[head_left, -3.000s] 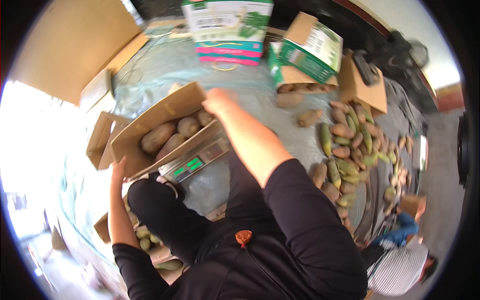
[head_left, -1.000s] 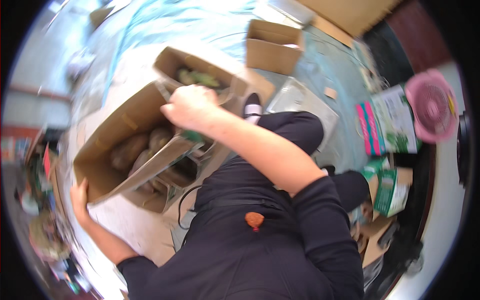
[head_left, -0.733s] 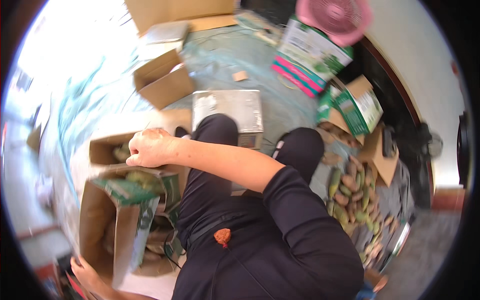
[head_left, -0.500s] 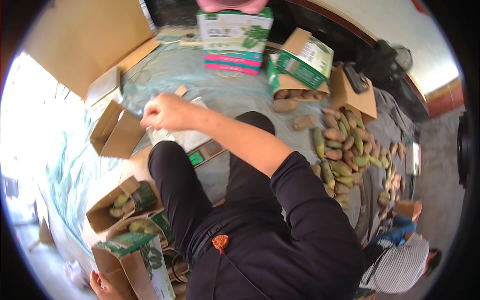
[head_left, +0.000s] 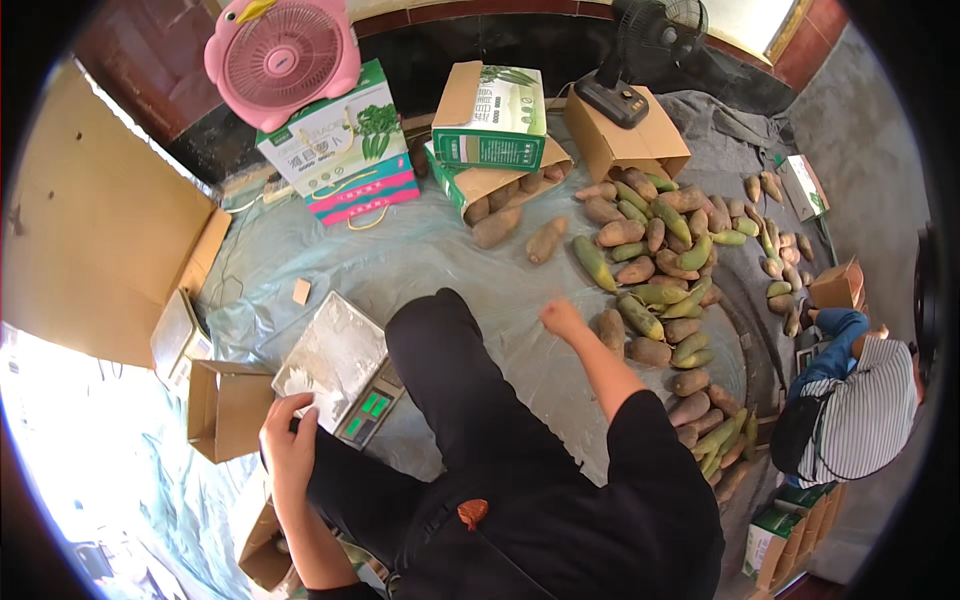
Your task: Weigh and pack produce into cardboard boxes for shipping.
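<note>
My right hand, somewhat blurred, reaches forward over the plastic sheet with its fingers curled in. No object shows in it. It is nearest to the left edge of a large heap of long green and earthy-brown radishes. My left hand is raised over my left knee, thumb and fingers apart, holding nothing. Just beyond it lies a digital scale with a pale, dirt-smeared metal platform and lit green display. Beside the scale, an open brown carton stands at the left.
At the back are stacked cartons under a pink fan, a tipped carton of radishes, and a black fan on a brown box. A person in a striped shirt sits at the right. Another carton is by my left forearm.
My right hand has swung from above the scale to the right, toward the radishes. My left hand has come up from the cartons at lower left to near the scale. The view has turned rightward.
</note>
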Demonstrator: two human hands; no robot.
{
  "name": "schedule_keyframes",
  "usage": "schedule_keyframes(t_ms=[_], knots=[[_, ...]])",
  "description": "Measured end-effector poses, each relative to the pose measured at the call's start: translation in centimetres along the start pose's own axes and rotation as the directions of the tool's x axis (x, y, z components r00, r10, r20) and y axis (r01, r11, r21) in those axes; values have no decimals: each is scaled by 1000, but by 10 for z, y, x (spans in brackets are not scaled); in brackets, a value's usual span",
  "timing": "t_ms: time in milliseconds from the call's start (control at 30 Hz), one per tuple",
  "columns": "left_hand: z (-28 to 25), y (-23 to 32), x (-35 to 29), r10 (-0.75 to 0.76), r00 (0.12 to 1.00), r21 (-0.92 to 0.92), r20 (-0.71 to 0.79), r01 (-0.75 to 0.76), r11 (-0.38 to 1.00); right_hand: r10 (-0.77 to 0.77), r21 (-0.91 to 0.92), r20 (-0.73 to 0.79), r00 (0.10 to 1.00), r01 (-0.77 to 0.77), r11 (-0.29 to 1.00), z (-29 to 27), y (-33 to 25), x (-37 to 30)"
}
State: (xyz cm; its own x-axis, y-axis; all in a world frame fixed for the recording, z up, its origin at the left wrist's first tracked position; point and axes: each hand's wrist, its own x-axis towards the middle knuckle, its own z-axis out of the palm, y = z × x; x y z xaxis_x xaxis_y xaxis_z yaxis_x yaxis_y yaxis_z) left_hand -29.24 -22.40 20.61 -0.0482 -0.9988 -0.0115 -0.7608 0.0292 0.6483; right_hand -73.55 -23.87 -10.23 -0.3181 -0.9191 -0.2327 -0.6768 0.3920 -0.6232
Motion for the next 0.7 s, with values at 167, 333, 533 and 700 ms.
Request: schedule_keyframes(t_ms=[167,333,533,700], knots=[[53,-52,66,63,980,-35,189,-57,998,144,-186,298,944,-91,978,29,62,-21],[99,-133,82,-103,933,129,344,62,990,-14,-385,236,972,107,917,44,42,40],[92,-133,68,-165,914,317,370,43,947,-251,-323,13,968,241,915,7,-116,143],[97,-134,71,-182,907,386,378,24,922,-461,-515,-85,883,357,779,7,-199,235]])
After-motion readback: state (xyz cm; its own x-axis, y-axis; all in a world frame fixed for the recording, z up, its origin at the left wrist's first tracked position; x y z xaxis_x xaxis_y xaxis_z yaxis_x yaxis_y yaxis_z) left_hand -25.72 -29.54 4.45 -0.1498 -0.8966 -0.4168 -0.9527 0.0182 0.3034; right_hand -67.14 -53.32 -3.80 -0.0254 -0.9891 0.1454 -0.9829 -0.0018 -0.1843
